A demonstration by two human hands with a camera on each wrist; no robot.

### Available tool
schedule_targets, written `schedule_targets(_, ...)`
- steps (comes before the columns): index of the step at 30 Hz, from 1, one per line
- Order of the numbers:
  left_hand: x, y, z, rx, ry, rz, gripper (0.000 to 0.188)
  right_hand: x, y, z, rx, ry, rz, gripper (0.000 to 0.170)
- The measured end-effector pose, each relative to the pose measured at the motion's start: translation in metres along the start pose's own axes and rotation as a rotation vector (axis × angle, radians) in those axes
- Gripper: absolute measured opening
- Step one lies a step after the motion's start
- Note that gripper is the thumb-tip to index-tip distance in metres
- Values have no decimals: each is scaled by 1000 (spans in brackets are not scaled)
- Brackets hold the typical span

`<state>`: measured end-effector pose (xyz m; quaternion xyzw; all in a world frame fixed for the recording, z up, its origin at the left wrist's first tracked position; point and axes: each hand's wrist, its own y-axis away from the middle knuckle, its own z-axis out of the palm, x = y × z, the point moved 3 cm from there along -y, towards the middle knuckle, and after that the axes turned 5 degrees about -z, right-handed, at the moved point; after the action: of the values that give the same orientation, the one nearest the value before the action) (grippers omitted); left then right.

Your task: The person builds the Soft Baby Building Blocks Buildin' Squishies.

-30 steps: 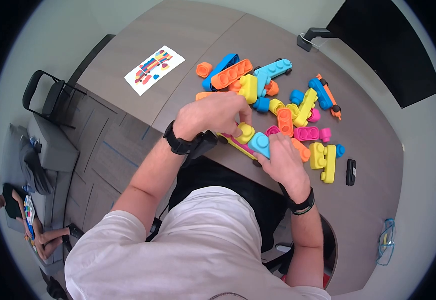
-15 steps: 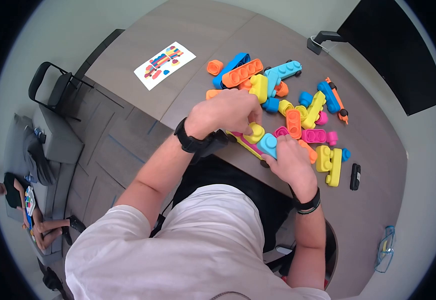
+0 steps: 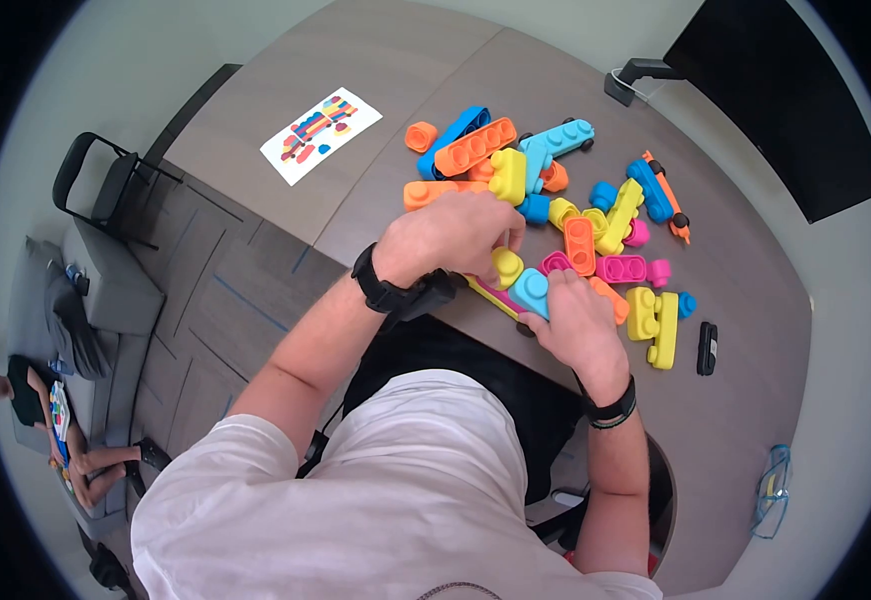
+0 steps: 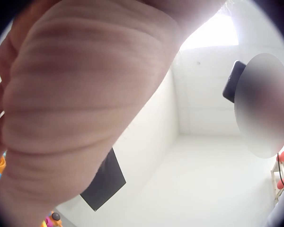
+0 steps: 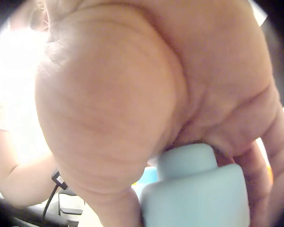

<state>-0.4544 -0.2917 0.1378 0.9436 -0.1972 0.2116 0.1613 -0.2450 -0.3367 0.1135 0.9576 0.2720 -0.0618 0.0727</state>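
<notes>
My left hand (image 3: 453, 238) reaches in from the left with its fingers bent down around a yellow toy block (image 3: 506, 267). Right beside that block sits a light blue block (image 3: 530, 291), its round stud on top. My right hand (image 3: 584, 322) grips this light blue block between thumb and fingers, as the right wrist view also shows (image 5: 194, 198). Both blocks are on a long yellow and magenta wheeled base (image 3: 496, 297) near the table's front edge. The left fingertips are partly hidden, and the left wrist view is mostly filled by the palm.
Beyond the hands lies a pile of orange, blue, yellow and magenta blocks, including an orange block (image 3: 476, 146). A printed picture card (image 3: 321, 136) lies at the far left. At right are a small black object (image 3: 707, 348) and glasses (image 3: 773, 492). Another person (image 3: 31, 395) sits at left.
The head view has shifted slightly, moving the whole scene in the frame. Both hands stay at the yellow and light blue blocks, with only slight finger movement.
</notes>
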Motion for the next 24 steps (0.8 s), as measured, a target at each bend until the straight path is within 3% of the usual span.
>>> schedule_targets(5, -20, 10, -24, 62, 82, -17, 45, 1, 2, 0, 24, -1, -12, 57)
schedule_targets(6, -38, 17, -33, 240, 108, -32, 41, 1, 2, 0, 27, -2, -10, 57)
schedule_targets(8, -62, 25, -62, 410, 132, -210, 34, 3, 5, 0, 35, -9, -3, 55)
schedule_targets(9, -74, 25, -67, 407, 131, -203, 34, 5, 6, 1, 37, -9, 4, 55)
schedule_targets(11, -102, 24, -71, 555, 189, -369, 30, 7, 6, 2, 45, -16, -12, 55)
schedule_targets(18, -174, -24, -41, 701, 301, -353, 34, 5, 6, 0, 26, -18, 10, 54)
schedule_targets(21, -196, -41, -24, 712, 177, -410, 38, 5, 7, -1, 35, -29, 11, 54)
schedule_targets(24, -197, -45, -21, 779, 151, -306, 35, 6, 6, 0, 28, -27, 13, 54)
